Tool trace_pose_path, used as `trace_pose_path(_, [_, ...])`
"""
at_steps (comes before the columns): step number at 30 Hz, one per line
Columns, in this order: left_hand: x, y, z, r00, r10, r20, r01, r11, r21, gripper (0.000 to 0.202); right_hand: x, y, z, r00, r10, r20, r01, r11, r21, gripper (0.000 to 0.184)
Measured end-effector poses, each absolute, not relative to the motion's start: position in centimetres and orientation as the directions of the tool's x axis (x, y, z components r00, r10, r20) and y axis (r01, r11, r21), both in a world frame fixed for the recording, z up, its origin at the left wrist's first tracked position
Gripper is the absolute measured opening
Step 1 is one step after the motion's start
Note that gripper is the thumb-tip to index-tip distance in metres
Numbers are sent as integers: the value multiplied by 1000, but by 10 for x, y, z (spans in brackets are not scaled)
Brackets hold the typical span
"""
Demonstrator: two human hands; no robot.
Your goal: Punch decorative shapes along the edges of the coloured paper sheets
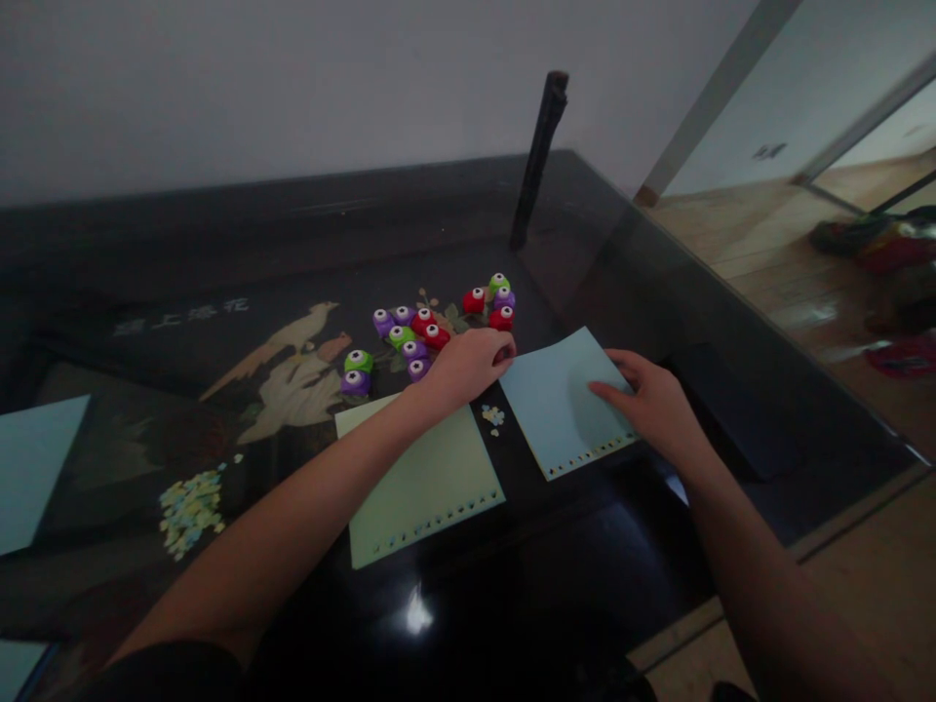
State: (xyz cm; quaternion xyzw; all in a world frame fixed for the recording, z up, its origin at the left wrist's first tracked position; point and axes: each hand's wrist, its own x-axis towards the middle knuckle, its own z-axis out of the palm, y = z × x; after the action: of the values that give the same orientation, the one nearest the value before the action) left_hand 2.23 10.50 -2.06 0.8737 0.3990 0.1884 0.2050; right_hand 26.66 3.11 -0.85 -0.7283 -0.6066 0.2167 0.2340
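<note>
A light blue sheet of paper [566, 390] with small punched holes along its near edge lies slightly raised at its far corner. My right hand [647, 395] grips its right edge, thumb on top and fingers at the side. My left hand [475, 356] is curled closed by the sheet's far left corner; what its fingers hold, if anything, is hidden. Under my left forearm lies a pale green sheet [428, 478], also punched along its near edge. Small craft punches [409, 336] in purple, red and green stand in a group just beyond my left hand.
Punched paper bits form a heap [191, 512] at the left and a small pile [492, 416] between the sheets. Another blue sheet [36, 468] lies far left. A dark upright stick [539, 161] rises at the back of the glossy black table [570, 556]. A dark flat object [723, 405] lies right.
</note>
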Motion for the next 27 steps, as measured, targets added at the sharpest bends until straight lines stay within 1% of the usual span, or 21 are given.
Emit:
trace_pose_path(6, [23, 104, -20, 616, 771, 163, 629, -606, 487, 15, 265, 31, -8, 157, 988, 6, 799, -123, -589, 46])
trace_pose_path(10, [24, 103, -19, 621, 766, 166, 632, -614, 472, 15, 262, 30, -7, 170, 985, 11, 816, -134, -563, 48])
trace_pose_path(14, [23, 103, -18, 623, 767, 156, 634, -612, 473, 15, 261, 29, -6, 178, 984, 25, 838, -138, -528, 50])
trace_pose_path(23, [23, 103, -19, 623, 767, 153, 638, -611, 469, 15, 261, 29, -8, 148, 988, 43, 853, -106, -511, 52])
trace_pose_path(27, [23, 103, -18, 621, 769, 152, 635, -608, 476, 14, 260, 27, -8, 144, 988, 55, 878, -102, -468, 53])
